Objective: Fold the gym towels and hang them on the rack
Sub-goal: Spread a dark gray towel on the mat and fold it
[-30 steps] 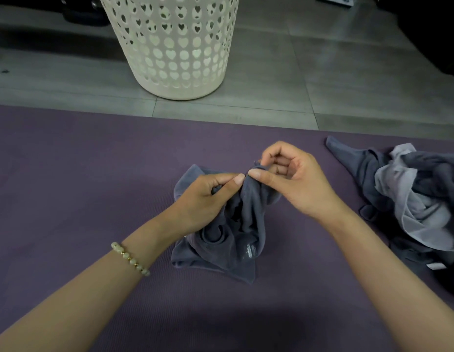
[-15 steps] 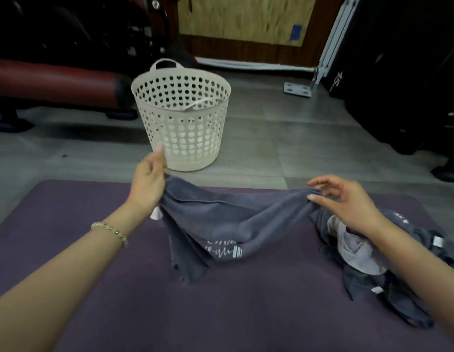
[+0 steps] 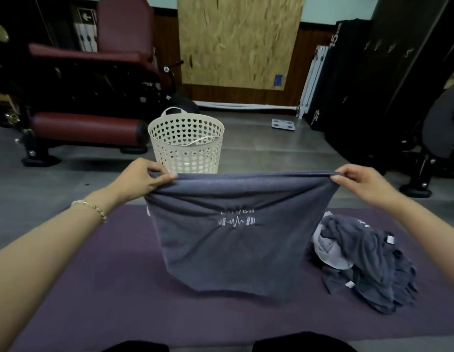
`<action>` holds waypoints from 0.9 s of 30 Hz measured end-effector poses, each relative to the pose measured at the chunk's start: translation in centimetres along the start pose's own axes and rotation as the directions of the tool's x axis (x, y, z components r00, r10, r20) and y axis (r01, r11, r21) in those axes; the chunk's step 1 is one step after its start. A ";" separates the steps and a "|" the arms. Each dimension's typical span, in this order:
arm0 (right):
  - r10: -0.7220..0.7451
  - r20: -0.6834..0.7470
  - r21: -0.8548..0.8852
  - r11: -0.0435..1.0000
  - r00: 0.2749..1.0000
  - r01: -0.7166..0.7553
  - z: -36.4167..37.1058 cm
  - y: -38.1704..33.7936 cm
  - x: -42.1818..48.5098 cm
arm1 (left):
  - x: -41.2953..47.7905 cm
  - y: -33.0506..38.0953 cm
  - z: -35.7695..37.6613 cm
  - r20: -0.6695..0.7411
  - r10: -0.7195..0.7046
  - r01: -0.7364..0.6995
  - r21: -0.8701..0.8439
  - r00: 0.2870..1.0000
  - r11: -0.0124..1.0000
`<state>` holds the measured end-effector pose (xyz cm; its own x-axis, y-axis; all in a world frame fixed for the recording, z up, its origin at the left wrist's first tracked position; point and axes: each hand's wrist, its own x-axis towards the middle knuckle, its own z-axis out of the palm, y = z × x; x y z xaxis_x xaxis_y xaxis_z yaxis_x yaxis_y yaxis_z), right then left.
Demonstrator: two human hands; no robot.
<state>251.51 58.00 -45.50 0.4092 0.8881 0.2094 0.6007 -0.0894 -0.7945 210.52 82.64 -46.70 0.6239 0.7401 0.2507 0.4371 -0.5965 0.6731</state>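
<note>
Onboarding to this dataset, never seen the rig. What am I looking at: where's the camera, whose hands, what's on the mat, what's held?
There is no robot here: a person works with bare hands. The single camera sits on the person's head and looks forward and down, so both arms enter from the bottom edge. The left hand, with a bead bracelet on its wrist, and the right hand each pinch a top corner of a dark grey towel, holding it spread out and hanging over a purple mat. On the mat to the right lies a crumpled pile of towels. Beyond the mat, a white perforated basket stands on the floor. No rack is in view.
</note>
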 end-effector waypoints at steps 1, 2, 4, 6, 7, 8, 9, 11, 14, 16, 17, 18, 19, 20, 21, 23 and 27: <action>0.042 0.053 0.107 0.993 0.998 -0.048 -0.2 -0.2 -0.5 | -0.4 0.4 -0.3 0.057 -0.016 0.015 0.020 0.998 1.000; 0.090 0.114 0.202 0.973 0.989 -0.112 -0.5 -0.1 -0.8 | -0.9 0.7 -0.7 0.112 -0.050 0.047 0.029 0.992 0.998; 0.173 0.260 0.280 0.928 0.950 -0.245 -0.7 0.2 -1.8 | -1.7 0.3 -1.4 0.203 -0.122 0.113 0.054 0.972 0.992; 0.184 0.362 0.287 0.911 0.914 -0.297 -0.2 0.1 -2.3 | -2.5 -0.7 -1.9 0.249 -0.209 0.209 0.026 0.946 0.978; 0.193 0.358 0.305 0.901 0.914 -0.310 0.3 -0.2 -2.3 | -2.9 -1.3 -2.0 0.260 -0.253 0.267 -0.020 0.932 0.964; 0.195 0.319 0.339 0.891 0.928 -0.303 0.8 -0.1 -2.2 | -3.2 -1.8 -2.1 0.264 -0.296 0.326 -0.080 0.918 0.942; 0.208 0.270 0.405 0.861 0.940 -0.307 1.5 -0.1 -2.0 | -3.4 -2.4 -2.0 0.267 -0.329 0.379 -0.164 0.906 0.911; 0.264 0.194 0.541 0.775 0.945 -0.327 3.3 0.5 -1.2 | -3.4 -3.4 -1.3 0.268 -0.394 0.473 -0.402 0.879 0.784; 0.353 0.119 0.662 0.668 0.928 -0.339 6.6 1.4 0.1 | -2.7 -4.0 1.0 0.211 -0.459 0.473 -0.658 0.863 0.586; 0.423 0.076 0.669 0.650 0.903 -0.361 8.8 1.8 1.1 | -1.9 -4.3 2.9 0.131 -0.511 0.421 -0.753 0.849 0.506; 0.454 0.051 0.672 0.643 0.890 -0.367 9.7 2.2 1.7 | -1.4 -4.4 3.5 0.089 -0.540 0.390 -0.789 0.837 0.474; 0.479 0.020 0.683 0.635 0.878 -0.362 10.3 2.4 2.5 | -0.8 -4.3 4.0 0.057 -0.565 0.363 -0.818 0.823 0.446; 0.498 -0.011 0.703 0.621 0.867 -0.348 10.7 2.6 3.2 | -0.1 -4.4 4.2 0.032 -0.581 0.342 -0.835 0.813 0.432; 0.503 -0.043 0.720 0.615 0.863 -0.322 10.8 2.4 4.0 | 0.6 -4.4 4.2 0.010 -0.586 0.322 -0.843 0.810 0.432; 0.493 -0.068 0.732 0.615 0.867 -0.292 10.6 2.1 4.8 | 1.5 -4.5 4.0 -0.018 -0.583 0.307 -0.836 0.813 0.454; 0.461 -0.103 0.748 0.620 0.881 -0.237 9.9 1.7 6.5 | 3.3 -4.6 3.4 -0.084 -0.546 0.255 -0.818 0.833 0.515; 0.434 -0.158 0.768 0.619 0.887 -0.166 9.1 1.7 8.6 | 6.2 -5.1 2.8 -0.158 -0.480 0.177 -0.795 0.863 0.580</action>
<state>249.82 69.59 -50.25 0.7321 0.6776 -0.0692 -0.2239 0.1435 -0.9640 214.01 89.41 -50.49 0.2265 0.9740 0.0033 -0.1512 0.0318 0.9880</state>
